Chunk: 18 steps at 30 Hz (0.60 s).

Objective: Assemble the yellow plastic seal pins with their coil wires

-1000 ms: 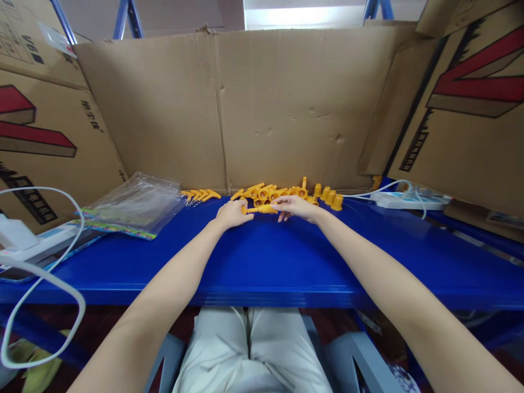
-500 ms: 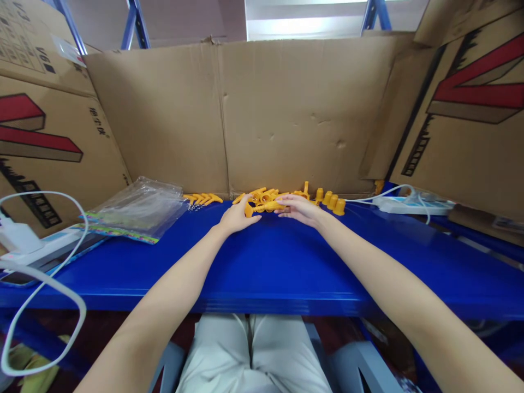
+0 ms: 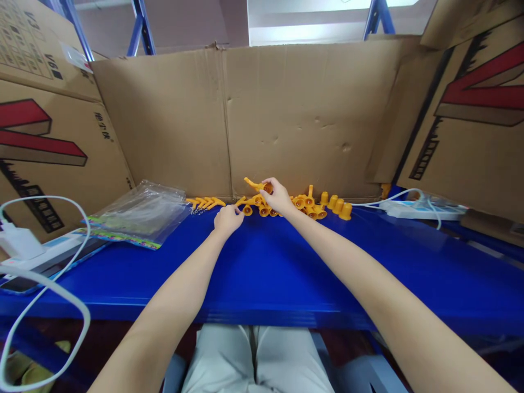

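My right hand (image 3: 278,196) is closed on a yellow plastic piece with a slim handle and a cup-shaped end (image 3: 254,184), raised above the pile with the handle pointing left. My left hand (image 3: 228,219) is low at the pile's left end, fingers curled in. Its fingertips are by a yellow cup piece (image 3: 247,210); what they grip, if anything, is hidden. Along the cardboard lies a pile of similar yellow cup-ended pieces (image 3: 300,202), partly behind my right hand. Left of it, several yellow hooked handles with metal screw-like ends (image 3: 208,202) lie in a row.
Several yellow caps (image 3: 345,211) stand at the pile's right. Clear plastic bags (image 3: 137,210) lie at the left. A white power strip (image 3: 423,209) is at right; a white cable (image 3: 77,297) loops over the left side. Cardboard (image 3: 307,120) walls the back of the blue table (image 3: 278,267).
My hands were together at a yellow piece low over the pile. Now they are apart: my right hand has lifted a cup-ended piece, and my left has moved slightly left and curled in.
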Available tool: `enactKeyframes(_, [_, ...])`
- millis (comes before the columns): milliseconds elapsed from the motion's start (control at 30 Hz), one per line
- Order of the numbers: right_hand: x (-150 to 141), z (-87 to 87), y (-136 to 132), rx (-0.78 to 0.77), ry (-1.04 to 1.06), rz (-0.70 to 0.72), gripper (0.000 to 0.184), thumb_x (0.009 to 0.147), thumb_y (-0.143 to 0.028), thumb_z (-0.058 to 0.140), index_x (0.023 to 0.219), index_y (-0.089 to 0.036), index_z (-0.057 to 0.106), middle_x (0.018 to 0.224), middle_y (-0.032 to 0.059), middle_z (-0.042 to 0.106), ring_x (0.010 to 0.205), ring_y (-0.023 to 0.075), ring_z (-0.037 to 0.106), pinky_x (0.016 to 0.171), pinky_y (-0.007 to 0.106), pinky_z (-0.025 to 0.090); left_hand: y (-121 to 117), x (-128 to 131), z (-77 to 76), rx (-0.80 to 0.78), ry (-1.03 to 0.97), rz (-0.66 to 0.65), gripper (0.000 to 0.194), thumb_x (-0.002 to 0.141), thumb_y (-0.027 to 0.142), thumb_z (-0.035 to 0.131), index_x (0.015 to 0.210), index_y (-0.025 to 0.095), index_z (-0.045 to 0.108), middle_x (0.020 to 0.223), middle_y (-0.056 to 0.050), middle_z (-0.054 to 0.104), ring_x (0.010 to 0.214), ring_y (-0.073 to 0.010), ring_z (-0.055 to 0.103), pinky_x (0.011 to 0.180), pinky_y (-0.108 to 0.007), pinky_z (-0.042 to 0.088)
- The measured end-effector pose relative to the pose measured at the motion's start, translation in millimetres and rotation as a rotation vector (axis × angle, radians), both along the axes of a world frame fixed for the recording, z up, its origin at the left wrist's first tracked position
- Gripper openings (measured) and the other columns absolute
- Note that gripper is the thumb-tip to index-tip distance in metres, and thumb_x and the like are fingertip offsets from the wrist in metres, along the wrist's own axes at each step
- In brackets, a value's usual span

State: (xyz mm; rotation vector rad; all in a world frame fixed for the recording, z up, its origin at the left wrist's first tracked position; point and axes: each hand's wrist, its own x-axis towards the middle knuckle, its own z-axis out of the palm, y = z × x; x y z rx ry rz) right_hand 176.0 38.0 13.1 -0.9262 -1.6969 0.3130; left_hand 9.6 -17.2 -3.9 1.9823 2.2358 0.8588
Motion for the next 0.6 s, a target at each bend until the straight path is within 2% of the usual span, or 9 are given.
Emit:
enactKeyframes(133, [-12,-3.4,9,0.077,-0.213,-0.049,0.021,0.078,-0.013,0.052,0.099,-0.018,0.055,0.107,0.0082,0.065,0.103,0.0212,0.059,0.095,0.039,0.043,4,-4,-2.0,-0.011,-0.014,0.033,0.022,0.080,0.031,0.054,0.093,0.023,0.069,0.101,-0.007,0.072,0.098,-0.0250,0.066,0.082,-0.033,0.049])
enactKeyframes(300, [-10,-10.9,23,0.013,-0.349,-0.079,0.023,0.077,-0.012,0.056,0.099,-0.019,0.057,0.107,0.0085,0.065,0.102,0.0215,0.061,0.093,0.038,0.045,14,-6,-12.3,0.049,0.008,-0.063,0.038,0.081,0.026,0.054,0.117,0.020,0.060,0.118,-0.009,0.066,0.112,-0.0225,0.060,0.094,-0.031,0.046])
enactKeyframes(400, [-6,-16.6,24,0.005,-0.382,-0.044,0.022,0.075,-0.012,0.059,0.095,-0.019,0.059,0.105,0.0073,0.066,0.102,0.0211,0.061,0.093,0.037,0.045,20,-5,-19.2,0.016,0.024,-0.121,0.049,0.080,0.024,0.055,0.129,0.017,0.052,0.132,-0.013,0.058,0.123,-0.0253,0.053,0.100,-0.034,0.042])
enactKeyframes(500, [-4,-19.4,20,0.008,-0.378,0.001,0.021,0.074,-0.012,0.060,0.094,-0.019,0.061,0.104,0.0061,0.068,0.101,0.0204,0.062,0.094,0.037,0.046,25,-4,-23.3,-0.041,0.005,-0.171,0.055,0.082,0.023,0.053,0.136,0.017,0.046,0.137,-0.015,0.053,0.128,-0.0264,0.049,0.103,-0.036,0.040])
enactKeyframes(600, [-3,-19.8,17,-0.005,-0.375,0.033,0.022,0.075,-0.014,0.061,0.096,-0.019,0.062,0.103,0.0055,0.068,0.100,0.0202,0.063,0.094,0.037,0.046,29,-4,-24.4,-0.035,-0.025,-0.181,0.059,0.082,0.023,0.053,0.140,0.018,0.042,0.144,-0.015,0.048,0.133,-0.0270,0.045,0.106,-0.038,0.037])
